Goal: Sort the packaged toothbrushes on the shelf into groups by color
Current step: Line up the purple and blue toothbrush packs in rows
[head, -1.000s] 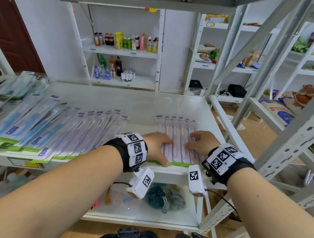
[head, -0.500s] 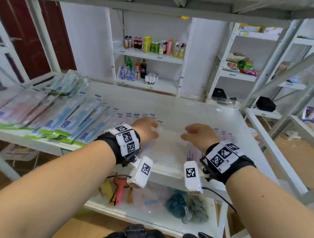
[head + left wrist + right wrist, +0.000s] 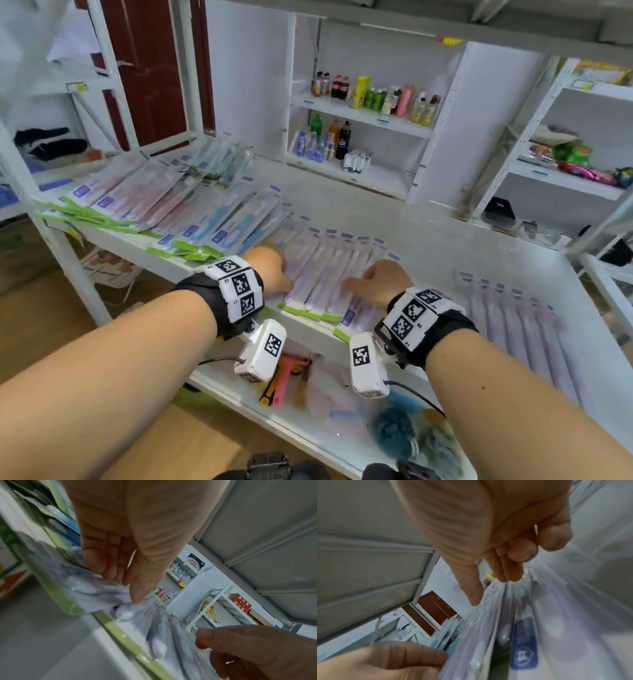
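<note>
purple packs (image 3: 325,277): light, slick, floppy film; likely to slide | hold: stiff green bottom edges | left hand (image 3: 270,270), right hand (image 3: 380,281): fingers extended, resting on packs, gripping nothing

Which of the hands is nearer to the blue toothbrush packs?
Left. The left hand rests on the purple packs right beside the blue packs; the right hand lies farther right on the same purple group.

Not much I can read from here. Left wrist view: a dark box (image 3: 195,562) on a far shelf carries red letters, roughly "Ganten", with Chinese characters above. Head view: a dark bottle (image 3: 343,140) shows the Pepsi roundel. Blue labels (image 3: 523,644) on toothbrush packs: print too blurred.
</note>
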`<action>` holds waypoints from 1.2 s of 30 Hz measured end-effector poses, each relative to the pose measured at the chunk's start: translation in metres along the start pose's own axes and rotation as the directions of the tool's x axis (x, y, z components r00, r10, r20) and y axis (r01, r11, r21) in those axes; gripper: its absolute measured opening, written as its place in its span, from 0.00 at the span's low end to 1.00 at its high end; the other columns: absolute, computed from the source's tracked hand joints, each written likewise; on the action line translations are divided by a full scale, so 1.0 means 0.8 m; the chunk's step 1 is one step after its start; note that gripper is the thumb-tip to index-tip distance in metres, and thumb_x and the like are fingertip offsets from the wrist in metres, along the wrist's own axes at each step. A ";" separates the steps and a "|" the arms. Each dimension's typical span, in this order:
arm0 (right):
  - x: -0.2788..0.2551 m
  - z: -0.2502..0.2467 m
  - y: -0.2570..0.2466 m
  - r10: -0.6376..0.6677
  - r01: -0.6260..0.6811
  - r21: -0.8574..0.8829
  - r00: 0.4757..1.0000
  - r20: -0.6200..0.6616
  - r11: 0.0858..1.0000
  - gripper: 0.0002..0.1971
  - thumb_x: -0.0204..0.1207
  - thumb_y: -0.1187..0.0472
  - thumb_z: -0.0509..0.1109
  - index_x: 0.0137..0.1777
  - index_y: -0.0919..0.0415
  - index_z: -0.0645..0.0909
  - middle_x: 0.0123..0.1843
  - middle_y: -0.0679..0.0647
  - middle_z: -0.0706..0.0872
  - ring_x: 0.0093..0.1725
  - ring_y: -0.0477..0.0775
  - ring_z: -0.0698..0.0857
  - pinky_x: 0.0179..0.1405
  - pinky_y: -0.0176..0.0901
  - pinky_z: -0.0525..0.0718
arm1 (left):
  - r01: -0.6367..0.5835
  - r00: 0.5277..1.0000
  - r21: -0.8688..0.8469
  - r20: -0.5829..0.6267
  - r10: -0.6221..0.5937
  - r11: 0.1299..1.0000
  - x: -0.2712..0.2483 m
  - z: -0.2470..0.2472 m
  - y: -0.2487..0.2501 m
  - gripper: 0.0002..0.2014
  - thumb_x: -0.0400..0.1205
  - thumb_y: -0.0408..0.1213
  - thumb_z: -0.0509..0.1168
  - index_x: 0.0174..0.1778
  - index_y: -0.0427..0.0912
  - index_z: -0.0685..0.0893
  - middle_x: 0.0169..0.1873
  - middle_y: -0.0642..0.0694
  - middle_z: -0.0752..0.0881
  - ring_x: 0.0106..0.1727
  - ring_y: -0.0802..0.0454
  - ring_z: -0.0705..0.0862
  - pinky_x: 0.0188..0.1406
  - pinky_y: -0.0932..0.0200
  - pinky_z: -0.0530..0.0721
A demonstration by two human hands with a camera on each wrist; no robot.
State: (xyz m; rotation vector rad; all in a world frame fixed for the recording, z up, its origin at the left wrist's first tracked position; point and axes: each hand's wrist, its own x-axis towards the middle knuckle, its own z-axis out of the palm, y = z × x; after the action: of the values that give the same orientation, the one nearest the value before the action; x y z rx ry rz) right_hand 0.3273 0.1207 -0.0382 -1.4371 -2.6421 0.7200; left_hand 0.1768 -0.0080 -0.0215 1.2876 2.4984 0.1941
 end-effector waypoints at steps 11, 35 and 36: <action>0.012 0.006 -0.006 0.110 -0.109 -0.073 0.994 0.020 0.991 0.22 0.69 0.42 0.74 0.33 0.63 0.77 0.28 0.53 0.76 0.29 0.51 0.77 0.23 0.38 0.67 | -0.045 0.999 0.003 0.022 0.044 0.999 0.005 0.002 -0.008 0.21 0.78 0.44 0.67 0.63 0.36 0.82 0.59 0.39 0.84 0.58 0.42 0.84 0.60 0.50 0.83; -0.005 -0.019 0.023 0.143 -0.079 0.447 0.983 -0.112 0.891 0.16 0.71 0.61 0.71 0.26 0.63 0.69 0.24 0.58 0.67 0.23 0.55 0.70 0.28 0.43 0.70 | 0.080 0.989 0.092 0.117 -0.091 0.993 0.023 0.006 0.008 0.18 0.74 0.47 0.69 0.52 0.38 0.77 0.43 0.43 0.84 0.48 0.44 0.85 0.42 0.56 0.81; -0.005 -0.021 0.027 0.149 -0.069 0.470 0.980 -0.135 0.880 0.16 0.70 0.62 0.71 0.28 0.63 0.69 0.27 0.60 0.68 0.26 0.56 0.71 0.30 0.46 0.72 | 0.088 0.988 0.091 0.118 -0.099 0.992 0.024 0.007 0.008 0.16 0.74 0.48 0.70 0.47 0.39 0.77 0.37 0.44 0.82 0.43 0.45 0.84 0.38 0.57 0.81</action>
State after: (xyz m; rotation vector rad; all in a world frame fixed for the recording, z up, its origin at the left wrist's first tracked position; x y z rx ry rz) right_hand 0.3505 0.1338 -0.0315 -1.4333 -2.0799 1.0963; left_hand 0.1731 0.0116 -0.0290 1.1731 2.4792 -0.0138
